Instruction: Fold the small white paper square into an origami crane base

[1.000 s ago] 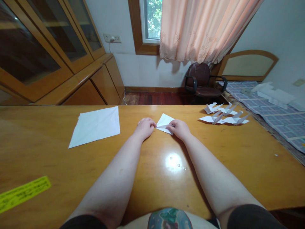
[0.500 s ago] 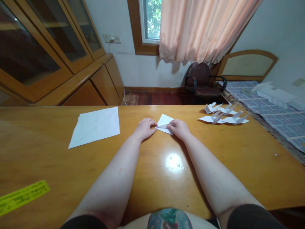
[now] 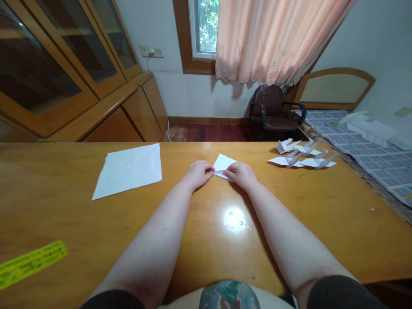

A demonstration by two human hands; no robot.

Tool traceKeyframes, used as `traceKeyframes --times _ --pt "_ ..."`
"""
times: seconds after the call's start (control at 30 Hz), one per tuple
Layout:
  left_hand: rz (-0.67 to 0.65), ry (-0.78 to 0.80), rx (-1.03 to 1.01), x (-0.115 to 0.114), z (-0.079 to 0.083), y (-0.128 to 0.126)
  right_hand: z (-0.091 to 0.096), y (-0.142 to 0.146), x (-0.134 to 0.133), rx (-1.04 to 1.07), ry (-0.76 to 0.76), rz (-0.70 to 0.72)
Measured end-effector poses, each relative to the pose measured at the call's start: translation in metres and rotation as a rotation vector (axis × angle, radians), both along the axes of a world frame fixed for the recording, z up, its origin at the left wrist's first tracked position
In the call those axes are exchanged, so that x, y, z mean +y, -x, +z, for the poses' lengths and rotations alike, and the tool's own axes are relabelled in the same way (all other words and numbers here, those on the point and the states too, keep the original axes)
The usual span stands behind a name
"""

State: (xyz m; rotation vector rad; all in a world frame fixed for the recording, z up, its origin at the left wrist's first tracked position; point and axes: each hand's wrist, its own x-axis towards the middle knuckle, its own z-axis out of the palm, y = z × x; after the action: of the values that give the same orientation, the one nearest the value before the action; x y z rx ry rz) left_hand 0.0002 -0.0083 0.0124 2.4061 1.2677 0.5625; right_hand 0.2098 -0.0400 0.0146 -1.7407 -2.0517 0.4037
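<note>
A small folded sheet of white paper (image 3: 224, 161) lies on the table between my hands, one flap raised along its middle. My left hand (image 3: 200, 173) pinches the paper's left corner between thumb and fingers. On the other side, my right hand (image 3: 242, 174) grips the raised flap near the right edge, and its fingers cover part of the fold. Several folded paper cranes (image 3: 302, 153) stand close together to the right. Over to the left lies a flat white paper sheet (image 3: 131, 171) with faint creases.
The wooden table (image 3: 199, 231) spans the view, with a yellow label (image 3: 32, 264) at the lower left. Beyond its far edge are a brown armchair (image 3: 273, 107), a glass-fronted cabinet (image 3: 112, 103), and a bed (image 3: 363, 141) at the right.
The raised flap sits slightly lower and flatter now. My left hand has shifted a little to the right along the paper's corner; my right hand has barely moved.
</note>
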Motion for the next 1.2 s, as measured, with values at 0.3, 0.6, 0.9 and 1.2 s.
traceKeyframes --times 0.3,0.6,0.9,1.2 --pt "-0.002 0.015 -0.036 0.0021 -0.0015 0.0028 0.002 -0.0028 0.0002 0.008 0.016 -0.043" --pt "0.001 0.03 -0.048 0.0025 -0.0012 0.0029 0.0023 -0.003 -0.0001 -0.003 0.002 -0.014" --pt "-0.042 0.035 -0.022 0.0028 0.001 0.0048 0.0 -0.0021 -0.0005 -0.048 -0.09 0.094" --pt "-0.056 0.021 -0.02 -0.0026 0.0039 0.003 0.0015 -0.0005 -0.0011 -0.152 -0.092 0.113"
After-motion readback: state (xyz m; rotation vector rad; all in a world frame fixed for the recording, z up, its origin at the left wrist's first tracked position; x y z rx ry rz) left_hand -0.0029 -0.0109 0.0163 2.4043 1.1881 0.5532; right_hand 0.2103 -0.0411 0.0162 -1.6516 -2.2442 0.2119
